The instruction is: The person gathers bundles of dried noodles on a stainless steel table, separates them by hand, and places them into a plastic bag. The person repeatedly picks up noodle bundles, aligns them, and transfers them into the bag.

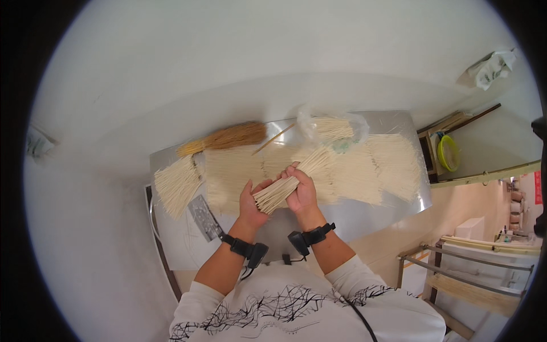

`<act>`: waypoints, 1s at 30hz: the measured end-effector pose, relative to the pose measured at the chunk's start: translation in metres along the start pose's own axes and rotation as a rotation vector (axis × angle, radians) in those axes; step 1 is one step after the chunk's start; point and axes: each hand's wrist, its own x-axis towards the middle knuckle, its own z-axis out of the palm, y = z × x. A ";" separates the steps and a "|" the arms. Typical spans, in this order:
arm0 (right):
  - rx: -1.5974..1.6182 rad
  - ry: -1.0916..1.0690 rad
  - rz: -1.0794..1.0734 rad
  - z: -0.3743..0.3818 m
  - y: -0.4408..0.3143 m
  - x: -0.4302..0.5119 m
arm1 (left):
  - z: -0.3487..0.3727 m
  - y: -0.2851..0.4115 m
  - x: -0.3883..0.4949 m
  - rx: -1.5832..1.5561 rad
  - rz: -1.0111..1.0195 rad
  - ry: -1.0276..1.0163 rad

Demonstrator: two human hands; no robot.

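A bundle of dried noodles [278, 193] lies slantwise between my hands above the metal table [359, 222]. My right hand [302, 188] grips its middle, fingers over the top. My left hand [253, 203] is cupped at the near left end, its palm against the strands and its fingers apart. Beneath and beyond are wide layers of noodles [233, 171] across the table. A separate fanned pile [177, 184] lies at the left. Behind my hands, a clear plastic bag [361, 126] lies around more noodles [333, 128].
A straw hand broom [230, 137] lies along the table's back edge, beside a thin stick [273, 139]. A grey printed sheet [205, 218] is at the left front. On the right are a yellow-green basket [448, 153] and a metal rack [466, 269]. A wall stands behind the table.
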 end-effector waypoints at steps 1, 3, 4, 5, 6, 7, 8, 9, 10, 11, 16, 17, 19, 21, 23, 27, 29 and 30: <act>0.014 -0.010 -0.046 -0.003 -0.006 0.005 | 0.006 -0.003 0.009 -0.004 0.020 0.024; 0.000 0.009 -0.017 -0.005 -0.012 0.014 | 0.016 -0.007 0.019 -0.010 0.057 0.084; -0.010 0.023 -0.006 -0.006 -0.015 0.018 | 0.023 -0.009 0.022 -0.022 0.042 0.069; 0.010 -0.008 -0.021 -0.007 -0.020 0.022 | 0.029 -0.009 0.025 -0.031 0.031 0.049; 0.022 -0.024 -0.031 -0.007 -0.026 0.027 | 0.037 -0.007 0.029 -0.041 0.021 0.030; 0.037 -0.060 -0.038 -0.008 -0.032 0.030 | 0.044 -0.007 0.032 0.004 0.010 0.049; 0.035 -0.034 -0.036 -0.009 -0.040 0.034 | 0.049 -0.006 0.037 0.047 -0.005 0.067; 0.035 -0.032 -0.036 -0.010 -0.056 0.041 | 0.058 -0.006 0.045 0.078 -0.017 0.044; 0.025 -0.014 -0.056 -0.011 -0.069 0.048 | 0.064 -0.003 0.055 0.221 0.009 0.119; 0.002 0.006 -0.059 -0.011 -0.081 0.055 | 0.071 0.002 0.067 0.352 0.037 0.146; -0.050 0.059 -0.140 -0.023 -0.126 0.073 | 0.086 0.020 0.102 0.932 0.342 0.130; -0.044 0.083 -0.158 -0.025 -0.129 0.076 | 0.090 0.024 0.109 0.990 0.386 0.114; -0.044 0.082 -0.202 -0.029 -0.133 0.080 | 0.100 0.029 0.121 1.084 0.453 0.105; -0.071 0.111 -0.261 -0.026 -0.147 0.083 | 0.121 0.023 0.136 1.287 0.652 0.232; -0.113 0.113 -0.388 -0.019 -0.165 0.088 | 0.135 0.018 0.152 1.302 0.630 0.327; -0.334 0.052 -0.702 0.005 -0.211 0.104 | 0.153 0.016 0.177 1.072 0.261 0.197; -0.608 -0.047 -0.713 0.011 -0.218 0.119 | 0.153 0.017 0.183 1.007 0.180 0.121; -0.793 -0.122 -0.662 0.012 -0.217 0.131 | 0.152 0.018 0.183 0.991 0.165 0.129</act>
